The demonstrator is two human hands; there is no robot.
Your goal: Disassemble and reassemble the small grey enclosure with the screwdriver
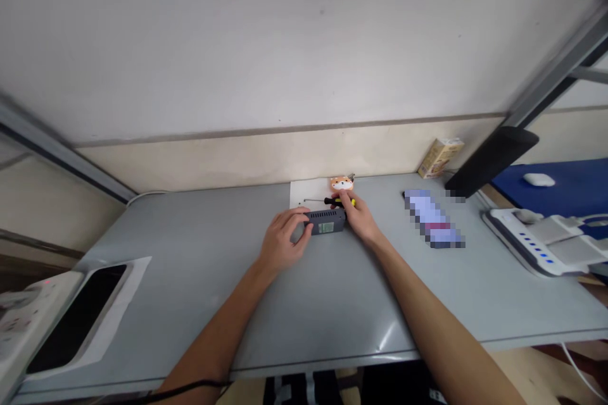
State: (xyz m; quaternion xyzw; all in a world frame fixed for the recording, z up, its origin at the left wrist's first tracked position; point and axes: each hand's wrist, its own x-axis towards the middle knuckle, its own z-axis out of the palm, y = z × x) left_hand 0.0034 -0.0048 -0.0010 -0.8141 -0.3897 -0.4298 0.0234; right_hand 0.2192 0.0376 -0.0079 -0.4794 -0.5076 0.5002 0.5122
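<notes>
A small dark grey vented box (325,223) with a pale green label stands on the grey desk. My left hand (284,237) pinches its left end between thumb and fingers. At its right end is my right hand (360,218), with fingers closed over the black and yellow handle of a screwdriver (333,201). The screwdriver's thin shaft points left above a white sheet of paper (304,191), just behind the box. An orange and white animal-faced case (341,183) sits on the sheet, right behind my right fingertips. Tiny dark specks show near the shaft's tip.
To the right are a blurred-out phone (433,218), a drink carton (439,158), a black upright object (494,161) and a white power strip (536,243) with plugs. A dark-screened tablet or phone (83,316) lies at the left on paper. A wall (285,155) closes the back.
</notes>
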